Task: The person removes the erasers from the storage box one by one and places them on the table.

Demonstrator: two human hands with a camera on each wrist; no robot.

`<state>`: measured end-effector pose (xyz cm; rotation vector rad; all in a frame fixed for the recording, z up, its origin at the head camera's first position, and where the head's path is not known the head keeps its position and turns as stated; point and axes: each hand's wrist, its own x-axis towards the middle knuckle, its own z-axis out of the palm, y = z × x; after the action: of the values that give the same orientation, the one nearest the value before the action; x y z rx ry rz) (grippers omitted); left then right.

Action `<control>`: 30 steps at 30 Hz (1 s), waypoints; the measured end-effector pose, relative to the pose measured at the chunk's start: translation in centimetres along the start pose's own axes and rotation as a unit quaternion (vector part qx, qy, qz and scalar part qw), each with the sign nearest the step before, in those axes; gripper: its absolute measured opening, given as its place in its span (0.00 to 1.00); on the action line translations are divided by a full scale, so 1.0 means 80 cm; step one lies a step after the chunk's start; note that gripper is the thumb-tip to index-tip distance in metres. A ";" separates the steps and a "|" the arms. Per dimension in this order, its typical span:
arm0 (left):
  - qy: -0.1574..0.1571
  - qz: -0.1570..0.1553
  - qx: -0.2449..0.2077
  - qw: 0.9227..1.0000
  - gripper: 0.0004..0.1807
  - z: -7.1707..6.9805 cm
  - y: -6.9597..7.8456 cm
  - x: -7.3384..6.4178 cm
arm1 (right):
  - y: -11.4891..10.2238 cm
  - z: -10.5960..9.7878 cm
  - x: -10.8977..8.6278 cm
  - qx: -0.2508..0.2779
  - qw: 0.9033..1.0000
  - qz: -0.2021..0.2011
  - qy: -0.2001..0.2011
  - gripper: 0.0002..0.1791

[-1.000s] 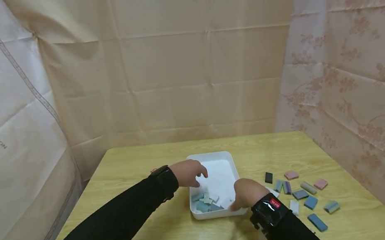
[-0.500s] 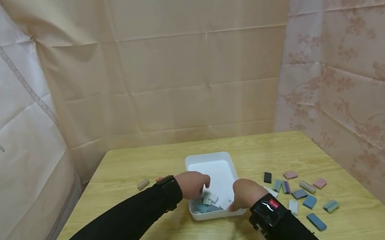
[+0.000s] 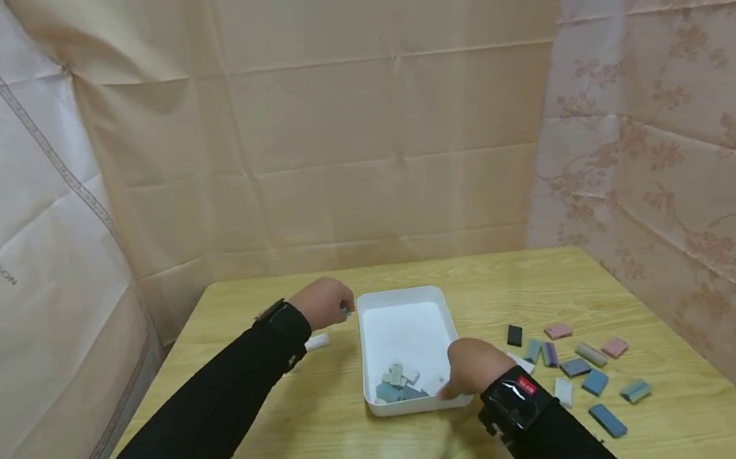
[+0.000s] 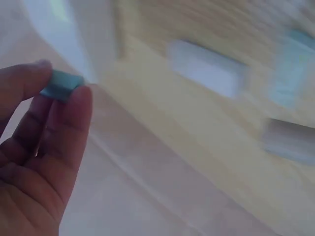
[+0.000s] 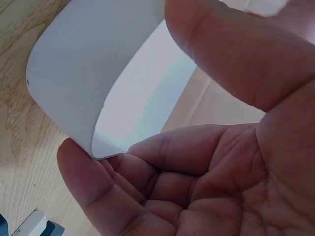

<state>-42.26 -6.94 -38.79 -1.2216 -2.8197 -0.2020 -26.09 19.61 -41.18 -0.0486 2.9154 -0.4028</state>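
Observation:
My left hand (image 3: 325, 303) is just beyond the left rim of a white rectangular tray (image 3: 401, 328), over the table. Between thumb and fingers it pinches a small teal block (image 4: 63, 84), clearest in the left wrist view. At the tray's near right corner, my right hand (image 3: 472, 367) holds the wall; the right wrist view has its fingers against the tray's corner (image 5: 74, 64) and the thumb on the other side. Several blue-grey and pale blocks (image 3: 399, 382) lie together in the tray's near end.
A white block (image 3: 317, 342) lies on the table left of the tray, partly behind my left arm. The left wrist view adds a light blue block (image 4: 295, 69) and a brownish one (image 4: 290, 140). Several coloured blocks, including a black one (image 3: 515, 335), are scattered on the right.
My left hand reached down into the tray, then moved out over the left rim, away from me, with the teal block. The right hand has stayed at the tray's corner.

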 end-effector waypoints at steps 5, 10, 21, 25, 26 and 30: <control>-0.076 -0.036 0.009 0.996 0.09 0.031 -0.016 -0.017 | -0.001 0.002 -0.001 0.002 1.000 -0.004 -0.003 0.25; -0.126 -0.017 0.039 0.991 0.05 0.056 -0.007 -0.020 | 0.000 0.002 0.001 -0.002 1.000 -0.005 -0.003 0.26; -0.054 0.018 0.029 0.998 0.08 0.037 0.030 -0.012 | 0.000 0.002 0.001 -0.001 1.000 0.000 -0.015 0.26; -0.078 0.090 0.010 0.993 0.13 0.025 0.082 0.000 | 0.001 -0.001 0.001 -0.005 1.000 -0.007 -0.009 0.25; -0.092 0.106 0.008 0.990 0.14 0.025 0.095 0.002 | 0.000 -0.001 0.001 -0.004 1.000 -0.007 -0.008 0.25; -0.139 0.120 0.020 0.983 0.15 0.039 0.125 0.006 | 0.000 -0.001 -0.002 -0.006 1.000 -0.010 0.001 0.23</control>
<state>-35.30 0.67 -40.89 -1.6849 -2.8415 0.0412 -25.97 19.61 -41.06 -0.0799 2.9222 -0.3904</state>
